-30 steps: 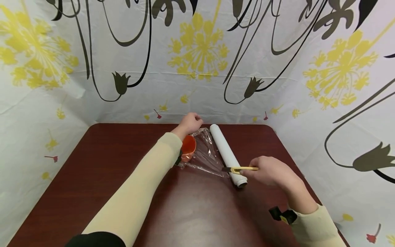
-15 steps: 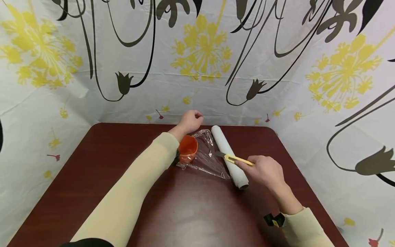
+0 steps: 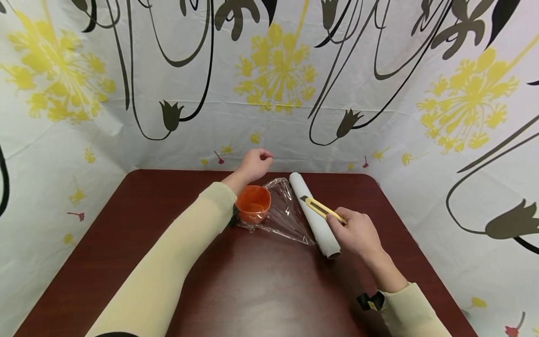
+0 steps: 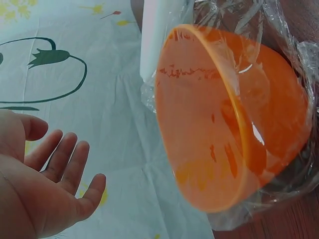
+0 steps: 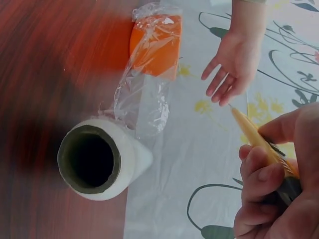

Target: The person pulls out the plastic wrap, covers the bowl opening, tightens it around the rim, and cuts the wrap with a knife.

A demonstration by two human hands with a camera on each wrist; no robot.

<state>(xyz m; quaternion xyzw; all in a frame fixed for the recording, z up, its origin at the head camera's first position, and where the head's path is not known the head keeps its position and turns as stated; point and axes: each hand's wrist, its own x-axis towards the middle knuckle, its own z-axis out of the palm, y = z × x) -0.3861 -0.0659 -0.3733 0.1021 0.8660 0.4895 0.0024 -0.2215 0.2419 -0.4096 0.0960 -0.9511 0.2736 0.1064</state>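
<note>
My right hand point(image 3: 359, 233) grips a yellow utility knife point(image 3: 322, 210), held in the air over the white cling film roll point(image 3: 316, 220). The knife's tip points up and left, toward the far end of the roll. Left of the roll stands an orange bowl point(image 3: 251, 211) with clear cling film point(image 3: 286, 213) over it. That wrinkled film stretches from the bowl to the roll. My left hand point(image 3: 254, 164) hovers behind the bowl, near the table's back edge. In the left wrist view its fingers point(image 4: 75, 167) are loosely bent and hold nothing, apart from the bowl.
All of this is on a dark red-brown table point(image 3: 261, 290). A white flower-printed sheet point(image 3: 236, 117) hangs close behind the table's back edge and along both sides. The roll's open cardboard end point(image 5: 89, 159) faces the right wrist camera.
My right hand has swung the knife from the roll's near end toward its far end and pulled it a little away from the film. My left hand has drifted slightly left.
</note>
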